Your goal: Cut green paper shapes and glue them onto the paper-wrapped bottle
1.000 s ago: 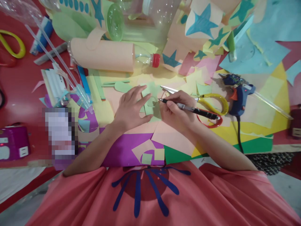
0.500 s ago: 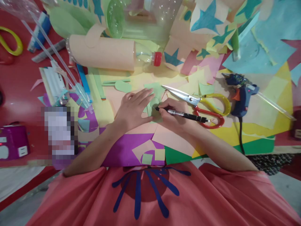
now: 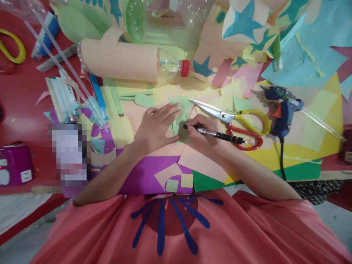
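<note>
The left hand [image 3: 156, 126], spread wide, seems to steady the green paper [image 3: 182, 107]. The right hand [image 3: 203, 123] grips a pen [image 3: 222, 135] low, probably for control.

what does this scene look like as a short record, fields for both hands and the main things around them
left hand: fingers spread, at the left side of the light green paper
right hand: grips a black pen, tip at that paper
paper marking: a thin curved outline
scissors: just beyond the right hand, red and yellow handles
glue gun: blue, right of the scissors
bottle: lying on its side, wrapped in peach paper, red cap on
</note>
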Tool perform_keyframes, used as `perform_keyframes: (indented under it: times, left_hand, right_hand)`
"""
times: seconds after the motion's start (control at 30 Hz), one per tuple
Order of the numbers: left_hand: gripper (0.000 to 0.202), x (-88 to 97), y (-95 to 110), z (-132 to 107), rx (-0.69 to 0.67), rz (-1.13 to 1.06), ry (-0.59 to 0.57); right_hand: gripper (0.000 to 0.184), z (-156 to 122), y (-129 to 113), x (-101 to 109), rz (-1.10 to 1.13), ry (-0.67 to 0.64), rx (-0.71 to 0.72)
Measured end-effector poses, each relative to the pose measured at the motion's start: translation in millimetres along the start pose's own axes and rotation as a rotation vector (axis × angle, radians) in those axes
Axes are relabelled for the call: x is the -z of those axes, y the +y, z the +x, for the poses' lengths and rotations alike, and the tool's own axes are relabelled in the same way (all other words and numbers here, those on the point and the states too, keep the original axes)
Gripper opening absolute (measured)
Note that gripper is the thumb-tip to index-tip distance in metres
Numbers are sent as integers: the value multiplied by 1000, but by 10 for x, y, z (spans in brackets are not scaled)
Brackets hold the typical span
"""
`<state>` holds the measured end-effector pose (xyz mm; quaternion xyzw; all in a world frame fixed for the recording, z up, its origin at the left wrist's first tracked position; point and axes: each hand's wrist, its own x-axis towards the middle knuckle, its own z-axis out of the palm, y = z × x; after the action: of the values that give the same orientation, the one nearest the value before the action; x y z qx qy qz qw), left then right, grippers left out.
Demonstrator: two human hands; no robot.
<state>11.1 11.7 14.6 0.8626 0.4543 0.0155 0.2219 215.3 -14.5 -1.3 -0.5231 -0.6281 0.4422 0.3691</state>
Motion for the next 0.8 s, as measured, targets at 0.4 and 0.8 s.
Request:
perform_keyframes:
  times: [0.4,0.8]
  left_hand:
    - [67,-10,-4,8,-6,5,-2]
    - [54,10,-39,-11,-65,8,37]
  right_hand:
    - [13,-5,32,-11,-6,-32,30]
    - [11,16,-19,45,-4,-148,-8]
